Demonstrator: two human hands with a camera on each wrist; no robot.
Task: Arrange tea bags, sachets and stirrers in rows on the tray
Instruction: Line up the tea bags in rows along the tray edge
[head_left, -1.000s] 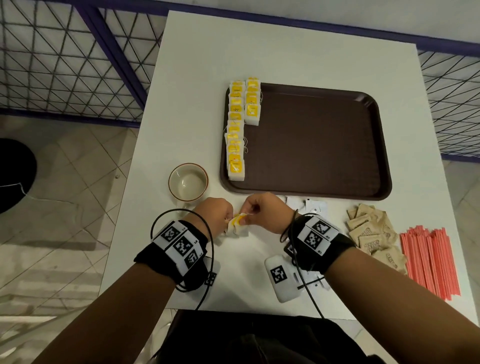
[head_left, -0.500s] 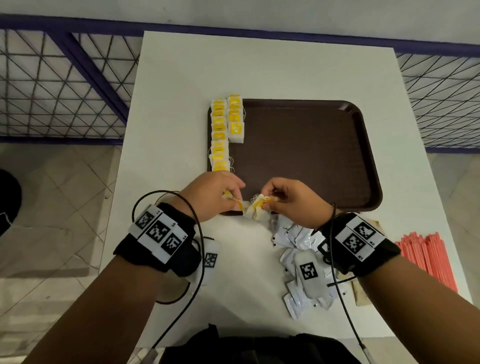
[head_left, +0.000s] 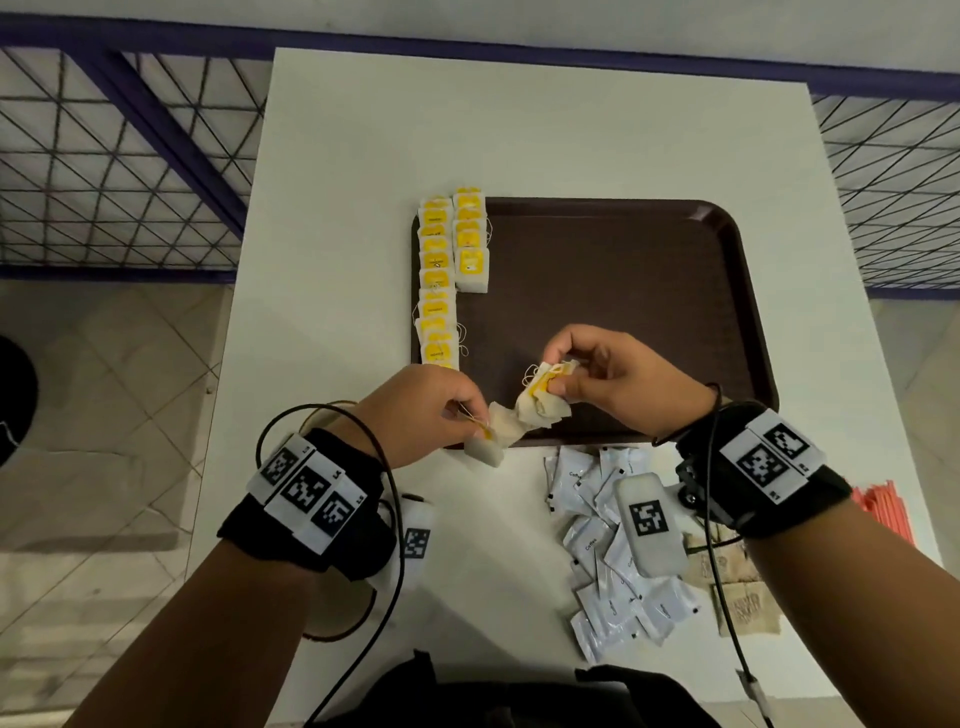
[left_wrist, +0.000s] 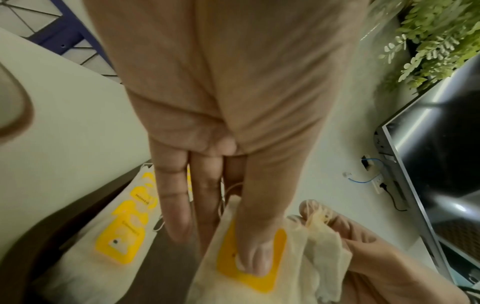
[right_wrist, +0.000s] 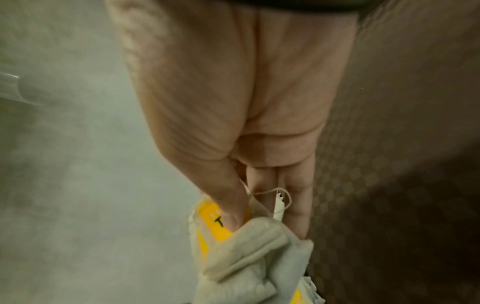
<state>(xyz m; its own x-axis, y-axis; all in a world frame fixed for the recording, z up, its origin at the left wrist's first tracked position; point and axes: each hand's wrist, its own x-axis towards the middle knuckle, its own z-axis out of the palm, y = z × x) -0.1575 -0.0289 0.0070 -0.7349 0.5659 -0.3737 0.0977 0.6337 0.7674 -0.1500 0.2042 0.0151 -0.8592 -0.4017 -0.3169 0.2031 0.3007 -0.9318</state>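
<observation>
Head view with both wrist views. The left hand (head_left: 415, 410) pinches one tea bag (head_left: 485, 447) by its yellow tag, thumb pressed flat on the tag in the left wrist view, the other fingers extended. The right hand (head_left: 597, 374) grips a small clump of tea bags (head_left: 543, 397), thumb and curled fingers closed on paper and tag together. Both hands are raised over the near left corner of the tray (head_left: 649, 312); the two bunches touch, perhaps joined by tangled strings.

Handling, as judged: the bags are very light, soft pouches of thin cream filter paper that crumple readily and could tear if pulled apart sharply. The stiffer yellow tag, or the pouch edge, is the better hold; loose threads snag.

On the tray, a long row of tea bags (head_left: 436, 291) lies along the left edge, and a shorter second row (head_left: 470, 244) lies just beside it at the far end. The tray is a dark brown, rounded rectangle with a fine woven texture. Near it on the white table (head_left: 337, 208) lie glossy white sachets (head_left: 597, 545), brown paper sachets (head_left: 748, 608) and red stirrers (head_left: 883, 509), not yet arranged.
</observation>
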